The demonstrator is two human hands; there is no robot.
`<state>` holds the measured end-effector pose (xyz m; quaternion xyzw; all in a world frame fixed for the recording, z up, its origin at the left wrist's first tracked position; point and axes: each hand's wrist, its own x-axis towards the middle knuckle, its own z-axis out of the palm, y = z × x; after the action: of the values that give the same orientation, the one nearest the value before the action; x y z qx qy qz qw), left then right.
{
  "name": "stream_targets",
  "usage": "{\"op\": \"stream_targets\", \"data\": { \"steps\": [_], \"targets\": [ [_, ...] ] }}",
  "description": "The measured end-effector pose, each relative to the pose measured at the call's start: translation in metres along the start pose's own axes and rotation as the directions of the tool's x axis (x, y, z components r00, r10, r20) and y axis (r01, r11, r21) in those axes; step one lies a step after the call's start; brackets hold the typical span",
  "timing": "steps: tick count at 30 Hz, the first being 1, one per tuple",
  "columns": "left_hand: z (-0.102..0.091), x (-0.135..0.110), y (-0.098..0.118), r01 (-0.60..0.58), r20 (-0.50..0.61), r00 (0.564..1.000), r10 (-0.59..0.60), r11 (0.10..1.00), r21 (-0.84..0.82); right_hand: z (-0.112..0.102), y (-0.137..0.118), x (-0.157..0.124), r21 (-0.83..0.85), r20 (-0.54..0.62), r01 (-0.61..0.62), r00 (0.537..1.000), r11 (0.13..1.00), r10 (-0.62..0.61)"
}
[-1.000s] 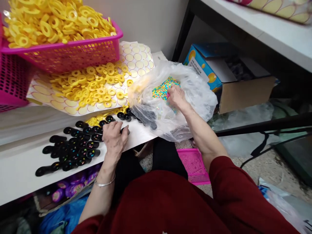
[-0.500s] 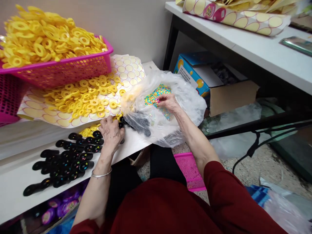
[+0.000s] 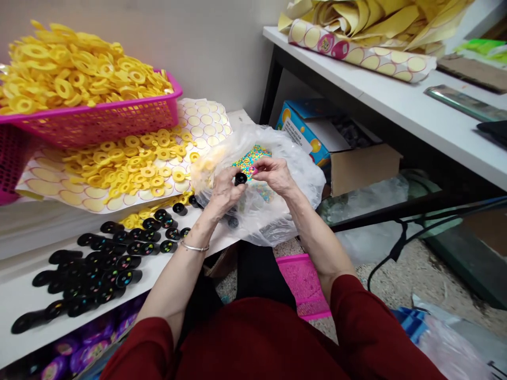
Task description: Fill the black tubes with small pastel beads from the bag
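Note:
My left hand [image 3: 222, 191] is closed around a small black tube-shaped piece [image 3: 240, 178], holding it up over a clear plastic bag [image 3: 295, 174]. My right hand [image 3: 274, 174] pinches a small pink bead [image 3: 253, 170] right beside the black piece's open end. The bag holds a heap of small multicoloured beads [image 3: 250, 157]. Several more black pieces [image 3: 99, 261], some with coloured beads in them, lie on the white shelf [image 3: 27, 330] to my left.
A pink basket [image 3: 99, 122] heaped with yellow rings stands at the back left, and loose yellow rings [image 3: 127, 166] lie on a sticker sheet below it. A cardboard box [image 3: 356, 161] sits under a white table [image 3: 415, 113] at right. A pink tray [image 3: 303, 282] lies on the floor.
My left hand picked a black piece off the shelf and lifted it over the bag. My right hand came out of the beads with a pink bead and met it.

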<state>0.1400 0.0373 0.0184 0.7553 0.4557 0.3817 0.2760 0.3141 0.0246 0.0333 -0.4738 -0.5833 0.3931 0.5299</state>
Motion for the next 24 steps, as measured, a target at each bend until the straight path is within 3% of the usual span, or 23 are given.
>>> {"op": "stream_targets", "data": {
  "steps": [2,5,8,10,12,15,17,19,21,24],
  "targets": [
    [0.009,0.006,0.001,-0.014,0.04,0.999,0.014,1.0,0.008,-0.002,-0.012,-0.001,-0.295,0.083,0.131,0.99,0.946,-0.111],
    [0.016,0.006,0.002,-0.015,0.079,0.997,0.014,1.0,0.011,0.001,-0.028,-0.004,-0.711,0.232,0.271,0.961,0.649,-0.147],
    [0.018,0.004,0.003,-0.006,0.088,0.996,0.005,1.0,0.015,0.008,-0.037,-0.008,-0.867,0.349,0.37,0.929,0.334,-0.125],
    [0.019,0.003,0.003,-0.001,0.076,0.997,-0.001,1.0,0.019,0.011,-0.037,-0.011,-0.869,0.39,0.417,0.909,0.267,-0.15],
    [0.017,0.001,0.001,-0.014,0.043,0.999,0.014,1.0,0.016,0.011,-0.033,-0.014,-0.851,0.359,0.414,0.908,0.322,-0.217],
    [0.007,-0.012,0.0,-0.104,-0.058,0.993,0.103,0.995,-0.011,0.013,-0.025,-0.025,-0.714,0.182,0.355,0.926,0.604,-0.33],
    [-0.006,-0.032,0.001,-0.174,-0.122,0.978,0.171,0.985,-0.013,0.02,-0.023,-0.037,-0.469,0.024,0.288,0.949,0.835,-0.313],
    [-0.022,-0.064,0.004,-0.204,-0.178,0.963,0.204,0.979,0.016,0.032,-0.023,-0.052,-0.142,-0.098,0.172,0.978,0.975,-0.187],
    [-0.039,-0.104,0.004,-0.182,-0.252,0.949,0.192,0.981,0.062,0.048,-0.027,-0.071,0.157,-0.13,0.03,0.992,0.987,-0.01],
    [-0.061,-0.171,-0.006,-0.05,-0.403,0.91,0.098,0.99,0.129,0.073,-0.031,-0.1,0.427,-0.082,-0.147,0.976,0.892,0.2]
  ]
}}
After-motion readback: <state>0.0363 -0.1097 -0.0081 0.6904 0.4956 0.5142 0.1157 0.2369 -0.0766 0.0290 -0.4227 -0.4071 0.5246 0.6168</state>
